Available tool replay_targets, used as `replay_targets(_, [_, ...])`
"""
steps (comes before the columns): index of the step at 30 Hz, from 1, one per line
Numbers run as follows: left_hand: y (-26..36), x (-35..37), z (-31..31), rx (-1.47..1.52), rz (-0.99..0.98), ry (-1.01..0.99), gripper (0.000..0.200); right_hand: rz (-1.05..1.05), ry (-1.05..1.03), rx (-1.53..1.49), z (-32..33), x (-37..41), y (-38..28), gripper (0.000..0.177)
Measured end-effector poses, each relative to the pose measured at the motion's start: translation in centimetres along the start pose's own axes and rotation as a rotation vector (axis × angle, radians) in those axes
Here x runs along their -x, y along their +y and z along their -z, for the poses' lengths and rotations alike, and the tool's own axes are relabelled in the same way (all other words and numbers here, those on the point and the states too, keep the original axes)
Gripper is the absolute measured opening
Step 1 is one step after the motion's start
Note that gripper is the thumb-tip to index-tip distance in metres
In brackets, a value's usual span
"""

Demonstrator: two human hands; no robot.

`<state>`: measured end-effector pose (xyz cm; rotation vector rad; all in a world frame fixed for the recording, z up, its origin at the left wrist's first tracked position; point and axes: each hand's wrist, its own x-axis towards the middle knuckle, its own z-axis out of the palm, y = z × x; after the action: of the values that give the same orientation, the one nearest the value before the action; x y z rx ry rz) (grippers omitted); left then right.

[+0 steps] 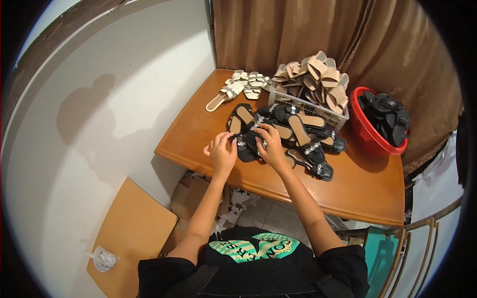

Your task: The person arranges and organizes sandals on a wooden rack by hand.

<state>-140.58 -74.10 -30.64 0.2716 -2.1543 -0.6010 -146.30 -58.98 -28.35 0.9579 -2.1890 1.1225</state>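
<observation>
Black sandals with shiny trim and tan insoles point(299, 130) lie heaped on the brown wooden table point(186, 130). At the left front of this heap is my left hand point(222, 150), fingers apart and curved, holding nothing. My right hand point(269, 144) reaches over a black sandal point(247, 149) in the front of the heap, its fingers bent; whether they grip it I cannot make out. White sandals point(232, 90) lie behind and to the left of the black ones.
Behind the heap, a grey crate point(318, 110) holds piled beige sandals point(325, 74). To its right stands a red basket point(365, 126) with black footwear point(390, 116). A lower wooden surface at left bears a clear plastic bag point(104, 259). Cardboard lies below the table.
</observation>
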Motion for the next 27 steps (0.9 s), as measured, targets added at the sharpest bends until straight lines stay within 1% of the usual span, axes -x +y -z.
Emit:
replay_targets(3, [-3.0,-2.5,-2.4,0.053,0.021,-0.034,0.019,0.003,-0.038,-0.004,-2.6,-2.3,2.2,0.029])
replay_targets(6, [-5.9,-5.1,-5.6,0.017,0.007,-0.046,0.02,0.005,-0.072,-0.018,-4.9,-4.4,5.3,0.029])
replay_targets(8, [-7.9,-7.4,-7.9,0.006,-0.01,-0.043,0.021,0.009,-0.163,-0.015,-6.2,-6.0,7.8,0.028])
replay_targets(12, [-11.6,-11.3,-12.7,-0.023,0.045,-0.105,0.023,0.047,-0.258,-0.004,-8.9,-10.3,13.6,0.026])
replay_targets(14, [-13.3,-12.9,-14.9,-0.072,0.117,-0.158,0.024,0.041,-0.278,-0.013,-10.6,-12.3,16.7,0.025])
replay_targets(15, [-14.2,-13.6,-16.0,-0.115,0.148,-0.225,0.032,0.008,-0.293,-0.036,-11.5,-13.3,18.3,0.025])
replay_targets(16, [-15.3,-14.2,-17.6,-0.117,0.15,-0.219,0.032,-0.019,-0.309,-0.058,-12.3,-14.5,19.5,0.025])
replay_targets(18, [-17.2,-15.5,-20.2,-0.122,0.244,-0.303,0.05,-0.018,-0.316,-0.041,-13.8,-16.2,21.9,0.024])
replay_targets(19, [-18.1,-16.1,-21.2,-0.126,0.246,-0.303,0.05,-0.053,-0.298,-0.073,-14.7,-16.8,23.1,0.024])
replay_targets(21, [-19.1,-16.8,-23.1,-0.103,0.376,-0.427,0.071,-0.111,-0.272,-0.168,-16.3,-17.9,25.3,0.025])
replay_targets(22, [-19.5,-17.0,-23.7,-0.102,0.387,-0.431,0.071,-0.114,-0.283,-0.168,-16.9,-18.0,26.2,0.025])
replay_targets(24, [-20.2,-17.4,-24.9,-0.176,0.466,-0.525,0.083,-0.214,-0.3,-0.172,-18.2,-18.1,27.6,0.027])
replay_targets(25, [-20.9,-17.3,-25.7,-0.176,0.475,-0.526,0.083,-0.214,-0.309,-0.173,-18.8,-18.2,28.1,0.027])
replay_targets(27, [-22.0,-17.1,-26.9,-0.272,0.382,-0.49,0.09,-0.216,-0.318,-0.149,-19.6,-18.0,29.1,0.029])
